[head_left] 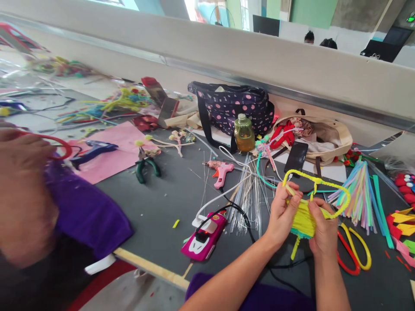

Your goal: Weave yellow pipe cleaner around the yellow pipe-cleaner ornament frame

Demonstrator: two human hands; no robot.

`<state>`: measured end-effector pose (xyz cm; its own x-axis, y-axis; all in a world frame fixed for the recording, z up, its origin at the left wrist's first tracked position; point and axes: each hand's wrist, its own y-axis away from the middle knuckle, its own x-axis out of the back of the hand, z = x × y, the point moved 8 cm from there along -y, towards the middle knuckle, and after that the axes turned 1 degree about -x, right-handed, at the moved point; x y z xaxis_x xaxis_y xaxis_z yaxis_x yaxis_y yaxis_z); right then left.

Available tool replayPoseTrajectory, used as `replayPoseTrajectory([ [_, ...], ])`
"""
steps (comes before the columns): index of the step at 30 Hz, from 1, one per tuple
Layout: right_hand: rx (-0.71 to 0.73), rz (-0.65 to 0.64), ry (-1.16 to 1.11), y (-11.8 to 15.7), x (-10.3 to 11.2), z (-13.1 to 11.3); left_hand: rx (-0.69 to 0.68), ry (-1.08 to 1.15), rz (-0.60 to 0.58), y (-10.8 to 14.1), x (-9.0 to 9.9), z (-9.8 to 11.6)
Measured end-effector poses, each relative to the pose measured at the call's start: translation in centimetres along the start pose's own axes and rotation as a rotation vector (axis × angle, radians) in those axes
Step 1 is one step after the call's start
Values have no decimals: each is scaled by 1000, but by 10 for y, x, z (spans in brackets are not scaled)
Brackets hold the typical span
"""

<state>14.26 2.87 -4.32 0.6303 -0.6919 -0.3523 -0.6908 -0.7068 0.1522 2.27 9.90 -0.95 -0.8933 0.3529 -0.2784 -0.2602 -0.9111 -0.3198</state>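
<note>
over the tabletop [158,233], both hands [282,214] [325,226] tight on yellow pipe-cleaner piece [303,219], power strip label [215,217] illegible

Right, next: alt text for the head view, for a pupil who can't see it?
Left hand and right hand hold a yellow fuzzy piece over a cluttered gray table; a pink glue gun and green-handled pliers lie to the left.

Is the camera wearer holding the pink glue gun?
No, the glue gun is on the table, while the left hand and right hand hold the yellow piece.
</note>
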Motion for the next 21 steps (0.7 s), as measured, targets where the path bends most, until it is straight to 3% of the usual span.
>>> replayPoseTrajectory([
  [4,24,79,-20,1,4,-2,-50,-68,102,3,6,9],
  [12,65,140,-32,1,10,-4,-25,-35,241,1,20,3],
  [21,63,193,-32,2,12,-6,79,169,217,-4,17,-1],
])
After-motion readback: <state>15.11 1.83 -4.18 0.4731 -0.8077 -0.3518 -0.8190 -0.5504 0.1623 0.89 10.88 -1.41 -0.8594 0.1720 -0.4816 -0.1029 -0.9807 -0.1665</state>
